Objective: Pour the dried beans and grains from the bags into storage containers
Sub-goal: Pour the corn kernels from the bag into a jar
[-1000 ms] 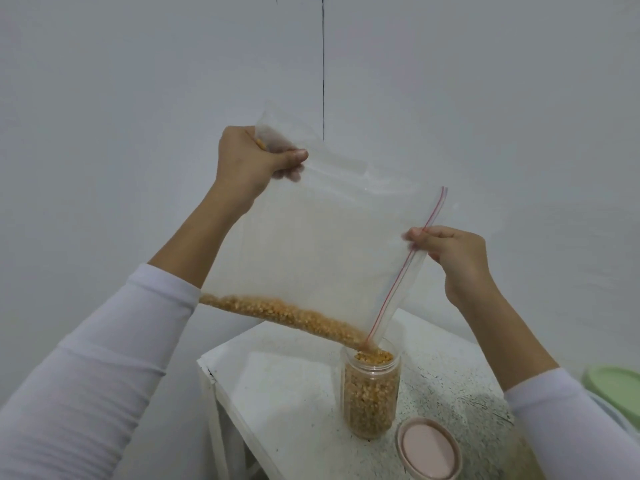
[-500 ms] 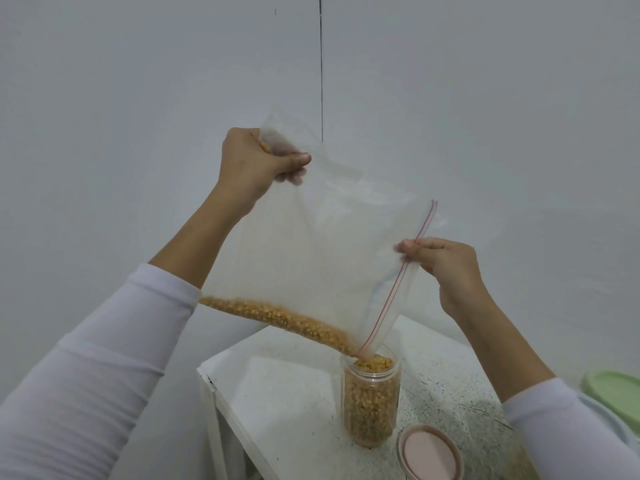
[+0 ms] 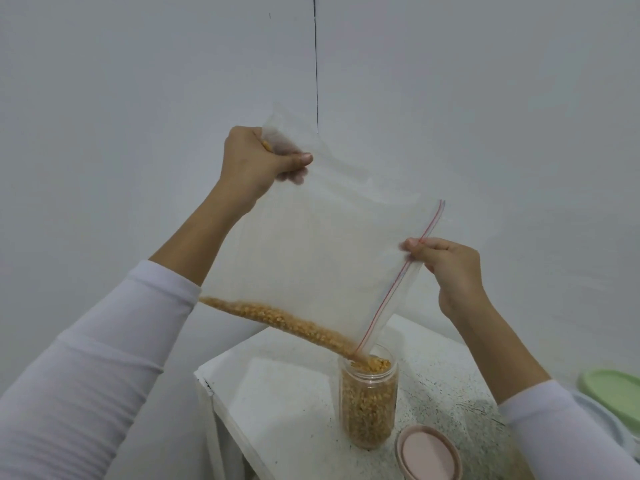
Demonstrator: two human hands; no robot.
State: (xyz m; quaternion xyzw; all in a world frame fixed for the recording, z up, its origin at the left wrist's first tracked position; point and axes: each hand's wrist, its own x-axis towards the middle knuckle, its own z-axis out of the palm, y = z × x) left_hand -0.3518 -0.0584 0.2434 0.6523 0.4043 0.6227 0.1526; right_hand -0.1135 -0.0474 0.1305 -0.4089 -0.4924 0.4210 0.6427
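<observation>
A clear zip bag [image 3: 322,244] with a red seal line hangs tilted above the table. My left hand [image 3: 256,161] grips its raised bottom corner. My right hand [image 3: 446,261] pinches the zip edge lower down. A band of yellow-brown grains [image 3: 277,318] lies along the bag's lower edge and runs into the mouth of a clear plastic jar [image 3: 369,403]. The jar stands upright on the white table [image 3: 277,393] and is filled nearly to its rim. The bag's lowest corner sits inside the jar mouth.
A pink round lid [image 3: 427,453] lies on the table just right of the jar. A pale green lid [image 3: 613,393] shows at the right edge. The table's left edge drops off near the jar. A grey wall is behind.
The bag's open corner dipped a little lower into the jar, and my right hand shifted slightly along the zip edge. The grain band slid further toward the jar.
</observation>
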